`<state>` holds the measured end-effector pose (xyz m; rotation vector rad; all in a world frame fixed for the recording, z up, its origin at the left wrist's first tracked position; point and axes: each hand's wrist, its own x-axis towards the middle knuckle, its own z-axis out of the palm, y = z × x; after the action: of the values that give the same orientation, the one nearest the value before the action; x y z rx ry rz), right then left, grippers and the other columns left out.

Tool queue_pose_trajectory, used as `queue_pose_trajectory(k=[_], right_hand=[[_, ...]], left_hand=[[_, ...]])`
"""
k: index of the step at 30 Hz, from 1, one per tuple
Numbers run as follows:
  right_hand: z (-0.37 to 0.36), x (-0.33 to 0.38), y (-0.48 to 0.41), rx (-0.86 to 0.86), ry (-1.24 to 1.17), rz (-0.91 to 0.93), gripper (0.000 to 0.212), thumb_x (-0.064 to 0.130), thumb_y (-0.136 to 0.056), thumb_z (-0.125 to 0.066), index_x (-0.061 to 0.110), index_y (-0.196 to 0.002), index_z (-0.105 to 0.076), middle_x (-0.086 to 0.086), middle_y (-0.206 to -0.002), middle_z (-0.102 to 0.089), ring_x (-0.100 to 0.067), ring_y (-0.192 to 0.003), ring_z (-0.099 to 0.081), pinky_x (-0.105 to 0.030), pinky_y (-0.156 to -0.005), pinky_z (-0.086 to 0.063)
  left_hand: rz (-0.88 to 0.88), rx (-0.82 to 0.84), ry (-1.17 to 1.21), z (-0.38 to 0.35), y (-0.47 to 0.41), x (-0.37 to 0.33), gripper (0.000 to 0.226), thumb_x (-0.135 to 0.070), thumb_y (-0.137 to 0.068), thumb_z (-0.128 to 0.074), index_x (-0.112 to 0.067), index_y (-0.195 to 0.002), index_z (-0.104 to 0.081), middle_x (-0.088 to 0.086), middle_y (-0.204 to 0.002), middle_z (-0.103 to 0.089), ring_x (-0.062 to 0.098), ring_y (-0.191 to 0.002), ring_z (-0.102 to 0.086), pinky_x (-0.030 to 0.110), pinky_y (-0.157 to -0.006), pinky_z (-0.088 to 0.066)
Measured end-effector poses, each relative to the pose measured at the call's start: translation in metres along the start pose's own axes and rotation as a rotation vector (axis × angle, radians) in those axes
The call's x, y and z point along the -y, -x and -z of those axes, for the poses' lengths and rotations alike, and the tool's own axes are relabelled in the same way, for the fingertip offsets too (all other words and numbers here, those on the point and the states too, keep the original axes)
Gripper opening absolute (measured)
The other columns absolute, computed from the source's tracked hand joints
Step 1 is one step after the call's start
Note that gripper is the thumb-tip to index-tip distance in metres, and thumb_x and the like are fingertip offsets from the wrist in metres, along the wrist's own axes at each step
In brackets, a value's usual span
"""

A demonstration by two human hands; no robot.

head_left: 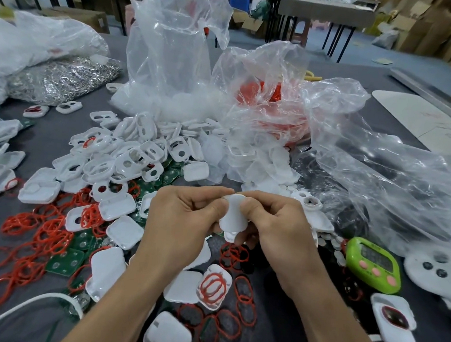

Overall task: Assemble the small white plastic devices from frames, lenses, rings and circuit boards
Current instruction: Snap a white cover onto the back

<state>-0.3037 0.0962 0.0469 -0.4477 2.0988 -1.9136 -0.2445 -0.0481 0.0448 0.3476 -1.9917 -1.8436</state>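
Both of my hands hold one small white plastic device [234,215] at the middle of the view, above the grey table. My left hand [185,216] grips its left side with curled fingers and thumb. My right hand [274,223] grips its right side the same way. White frames [128,157] lie heaped behind the hands. Red rings [49,235] are scattered at the left and below the hands. Green circuit boards [63,263] lie among them. White covers [125,231] lie around my forearms.
Clear plastic bags [171,58] with white and red parts stand behind the heap. A bag of metal pieces [64,80] lies at the back left. A green timer [373,263] and a white controller [438,268] sit at the right. A white cable [19,305] curves at the lower left.
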Motion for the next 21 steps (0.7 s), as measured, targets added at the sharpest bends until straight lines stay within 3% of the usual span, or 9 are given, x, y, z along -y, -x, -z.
queue_pose_trajectory(k=[4,8,12,16,19,21], right_hand=[[0.007,0.004,-0.001,0.109,0.019,0.023,0.023,0.020,-0.101,-0.062,0.031,-0.102,-0.081,-0.006,-0.082,-0.078,-0.031,-0.060,-0.071,-0.031,-0.054,-0.055],[0.007,0.005,0.001,0.094,-0.002,0.085,0.027,0.009,-0.099,-0.066,0.030,-0.101,-0.083,-0.003,-0.080,-0.079,-0.015,-0.063,-0.071,-0.023,-0.056,-0.055],[0.006,0.003,0.001,0.069,0.029,0.122,0.024,0.012,-0.098,-0.068,0.030,-0.102,-0.083,0.001,-0.079,-0.079,-0.009,-0.063,-0.070,-0.022,-0.058,-0.055],[0.001,0.001,0.003,0.026,0.113,0.133,0.021,0.029,-0.093,-0.065,0.040,-0.102,-0.080,0.007,-0.080,-0.079,-0.014,-0.065,-0.072,-0.028,-0.059,-0.058],[-0.002,0.000,0.001,-0.004,0.028,0.089,0.018,0.024,-0.096,-0.067,0.033,-0.099,-0.082,-0.001,-0.078,-0.078,-0.016,-0.062,-0.070,-0.028,-0.056,-0.056],[0.001,0.002,-0.001,-0.036,0.002,0.067,0.022,0.017,-0.100,-0.066,0.031,-0.095,-0.083,-0.008,-0.073,-0.076,-0.021,-0.056,-0.067,-0.029,-0.052,-0.053]], left_hand=[[-0.083,0.033,-0.052,-0.002,0.002,-0.006,0.033,-0.013,-0.088,-0.072,-0.044,-0.090,-0.082,0.024,-0.066,-0.066,0.044,-0.064,-0.061,0.059,-0.068,-0.056],[-0.112,0.031,-0.041,-0.001,0.005,-0.008,0.030,-0.019,-0.084,-0.069,-0.045,-0.091,-0.082,0.026,-0.073,-0.070,0.051,-0.076,-0.065,0.063,-0.071,-0.058],[-0.103,-0.005,-0.038,-0.004,0.007,-0.005,0.027,-0.018,-0.085,-0.072,-0.043,-0.091,-0.083,0.028,-0.078,-0.072,0.054,-0.081,-0.067,0.067,-0.073,-0.058],[-0.059,-0.058,-0.079,-0.004,0.006,0.001,0.032,-0.011,-0.089,-0.076,-0.043,-0.089,-0.082,0.014,-0.073,-0.076,0.047,-0.077,-0.071,0.061,-0.072,-0.061],[0.008,-0.061,-0.087,-0.007,0.004,0.000,0.022,-0.024,-0.085,-0.078,-0.045,-0.091,-0.081,0.003,-0.068,-0.076,0.037,-0.073,-0.073,0.055,-0.075,-0.062],[0.068,0.020,-0.101,-0.008,0.004,-0.001,0.023,-0.034,-0.077,-0.075,-0.049,-0.093,-0.079,0.001,-0.070,-0.077,0.030,-0.067,-0.072,0.054,-0.074,-0.062]])
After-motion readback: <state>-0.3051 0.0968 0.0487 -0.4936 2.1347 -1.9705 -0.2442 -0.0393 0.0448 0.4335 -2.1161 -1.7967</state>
